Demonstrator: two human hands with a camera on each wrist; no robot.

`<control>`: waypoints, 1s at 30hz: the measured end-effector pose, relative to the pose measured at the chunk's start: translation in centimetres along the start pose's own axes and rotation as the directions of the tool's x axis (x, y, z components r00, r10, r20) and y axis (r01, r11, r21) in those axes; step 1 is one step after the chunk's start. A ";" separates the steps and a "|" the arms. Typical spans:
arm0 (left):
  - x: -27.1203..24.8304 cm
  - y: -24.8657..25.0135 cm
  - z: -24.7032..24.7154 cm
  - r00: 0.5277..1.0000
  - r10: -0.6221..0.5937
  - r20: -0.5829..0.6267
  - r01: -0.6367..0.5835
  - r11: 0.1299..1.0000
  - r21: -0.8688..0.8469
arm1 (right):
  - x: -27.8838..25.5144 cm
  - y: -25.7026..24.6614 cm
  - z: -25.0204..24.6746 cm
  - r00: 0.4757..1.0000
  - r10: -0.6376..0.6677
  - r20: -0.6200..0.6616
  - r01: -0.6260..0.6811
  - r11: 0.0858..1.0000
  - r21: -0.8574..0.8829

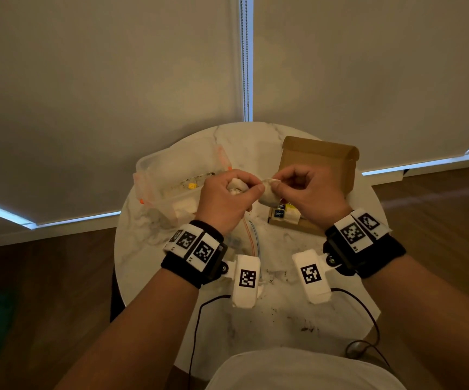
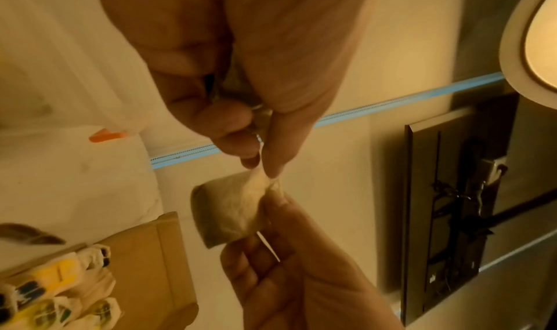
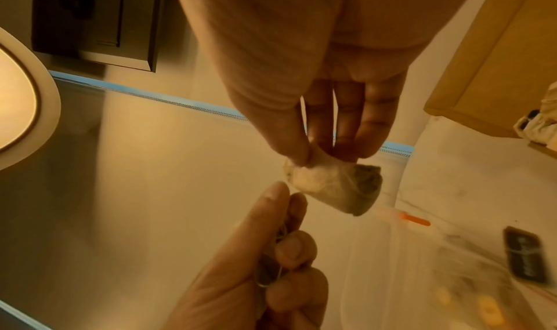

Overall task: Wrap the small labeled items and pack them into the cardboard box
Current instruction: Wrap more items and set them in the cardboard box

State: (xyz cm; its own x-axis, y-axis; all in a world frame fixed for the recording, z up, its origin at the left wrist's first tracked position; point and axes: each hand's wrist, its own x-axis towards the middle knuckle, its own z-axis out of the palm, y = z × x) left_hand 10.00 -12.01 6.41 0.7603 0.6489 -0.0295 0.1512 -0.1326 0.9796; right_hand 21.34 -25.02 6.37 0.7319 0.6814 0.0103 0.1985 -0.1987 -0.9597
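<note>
Marble tabletop (image 1: pixel 284 313), round and pale, sits before drawn blinds, and both hands work above its middle. Between them is a small pale pouch (image 2: pixel 232 206) that looks like a tea bag. The right hand (image 1: pixel 306 192) has thumb and forefinger curled onto the pouch's gathered top corner; in the right wrist view its fingers (image 3: pixel 346 120) come down onto that corner while the pouch's body hangs free below. The left hand (image 1: pixel 224 201) is closed as well: it grips a crumpled pale wad, probably wrapping tissue, and its thumb and forefinger tip pinch a thin thread or tail running to the same corner. Something small and metallic shows in the left palm in the wrist views; I cannot tell what it is.

The step seems to be winding or tucking the pouch's tail before wrapping. To do it well, I would keep the right pinch firm on the corner, not the soft body, hold the thread lightly taut, and bring the tissue round from the left without tugging, since thin paper like this probably tears easily.

Outward from the hands: the box (image 1: pixel 320 161) lies open just beyond and under the right hand, with wrapped items (image 1: pixel 286 213), blue and yellow labels showing, already at its near end. A clear tub (image 1: pixel 154 170) stands left of the hands.
</note>
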 end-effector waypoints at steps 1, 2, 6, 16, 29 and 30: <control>-0.1 0.0 0.1 1.000 0.013 -0.006 -0.013 1.000 0.021 | 0.0 0.0 0.0 1.000 -0.009 -0.011 0.009 1.000 0.002; -0.1 0.0 0.2 1.000 0.024 -0.011 -0.023 0.999 0.038 | 0.0 -0.1 0.1 1.000 -0.015 -0.021 0.015 1.000 0.016; -0.6 0.4 0.6 1.000 0.016 0.009 -0.016 0.999 0.037 | -0.2 -0.5 0.6 0.999 -0.022 -0.039 0.028 0.988 0.154; -0.1 1.5 -0.3 0.995 -0.098 -0.011 0.096 0.991 -0.092 | -0.4 0.6 0.7 0.993 -0.113 -0.046 0.114 0.993 0.024; 0.5 2.8 -1.8 0.998 -0.018 0.058 0.018 1.000 0.001 | -0.8 1.2 0.8 0.992 -0.023 0.124 0.000 0.983 0.182; 0.5 2.9 -1.8 0.999 -0.021 0.044 0.022 1.000 -0.017 | -0.9 1.3 0.9 0.983 0.003 0.182 -0.043 0.976 0.215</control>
State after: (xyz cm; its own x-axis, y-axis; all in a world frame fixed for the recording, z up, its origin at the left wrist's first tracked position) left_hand 9.71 -10.70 9.54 0.7841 0.6178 -0.0590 0.1571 -0.1056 0.9819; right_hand 20.33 -25.27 4.90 0.6017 0.7975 -0.0438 0.0220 -0.0713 -0.9972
